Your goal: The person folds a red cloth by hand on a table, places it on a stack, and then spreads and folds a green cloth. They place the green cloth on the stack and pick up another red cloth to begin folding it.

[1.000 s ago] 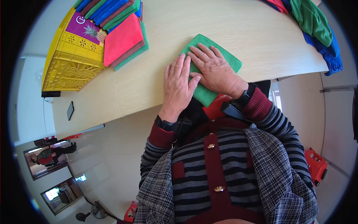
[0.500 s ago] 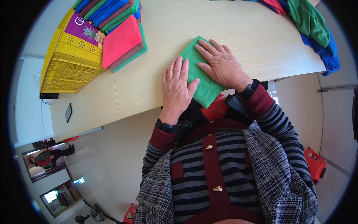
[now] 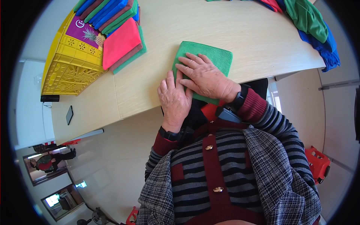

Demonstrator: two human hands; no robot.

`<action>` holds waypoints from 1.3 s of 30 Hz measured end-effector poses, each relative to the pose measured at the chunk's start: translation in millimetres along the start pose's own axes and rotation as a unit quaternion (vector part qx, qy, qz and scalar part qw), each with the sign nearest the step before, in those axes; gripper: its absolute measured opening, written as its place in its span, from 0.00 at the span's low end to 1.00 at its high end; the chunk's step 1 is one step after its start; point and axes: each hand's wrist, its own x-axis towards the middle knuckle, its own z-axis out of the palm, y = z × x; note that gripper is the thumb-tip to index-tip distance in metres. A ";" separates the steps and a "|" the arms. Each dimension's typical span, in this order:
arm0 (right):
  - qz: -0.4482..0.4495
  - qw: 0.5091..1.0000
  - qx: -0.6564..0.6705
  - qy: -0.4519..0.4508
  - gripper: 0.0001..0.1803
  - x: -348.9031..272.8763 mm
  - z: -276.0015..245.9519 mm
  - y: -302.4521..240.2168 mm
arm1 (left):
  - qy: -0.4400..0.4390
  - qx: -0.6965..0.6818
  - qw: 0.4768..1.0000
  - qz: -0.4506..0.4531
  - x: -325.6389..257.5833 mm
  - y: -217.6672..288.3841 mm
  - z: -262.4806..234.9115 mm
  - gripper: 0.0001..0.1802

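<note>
A green towel (image 3: pixel 212 56), folded into a flat square, lies at the table's near edge, and its lowest corner reaches past that edge. My right hand (image 3: pixel 208 77) rests flat on the towel, fingers stretched toward the left. Along the towel's lower left side is my left hand (image 3: pixel 174 97), its fingers apart and the index finger reaching onto the green cloth beside the right fingertips. My left thumb is partly hidden by the right hand. Neither hand grips anything that I can see.
Folded towels in red, brown and green (image 3: pixel 122 45) lie against a yellow plastic basket (image 3: pixel 71 71) holding more. Loose cloths (image 3: pixel 307 22) hang over the table's right end. A dark phone-like slab (image 3: pixel 69 115) is at the left. A red stool (image 3: pixel 317 164) stands right, and a person (image 3: pixel 52 159) is farther off.
The towel has turned and now shows a wider, squarer face. My right hand has moved left and toward me, and my left hand has shifted slightly toward me, bringing the hands together.
</note>
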 end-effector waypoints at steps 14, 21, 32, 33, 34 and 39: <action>0.044 0.998 -0.051 0.009 0.31 -0.4 -6.6 44.3 | -0.004 0.020 1.000 0.004 -4.0 -1.9 -5.6 0.29; 0.066 0.990 -0.019 0.126 0.22 -27.2 -24.5 30.8 | -0.004 0.006 1.000 -0.012 -4.6 0.8 -12.3 0.27; 0.051 0.990 0.092 0.098 0.17 -17.4 -33.7 40.4 | -0.066 -0.025 0.996 -0.049 -8.3 4.9 -26.6 0.27; 0.089 0.989 0.101 0.064 0.18 -13.3 -41.5 36.4 | -0.065 -0.023 0.996 -0.051 -5.5 3.0 -28.0 0.27; 0.127 0.986 0.109 0.029 0.19 -10.2 -44.2 33.2 | -0.036 -0.025 0.998 -0.039 0.9 0.3 -27.9 0.28; 0.042 0.994 -0.024 0.101 0.26 -3.9 -16.8 16.2 | 0.010 -0.098 0.994 0.049 48.2 2.1 -3.8 0.35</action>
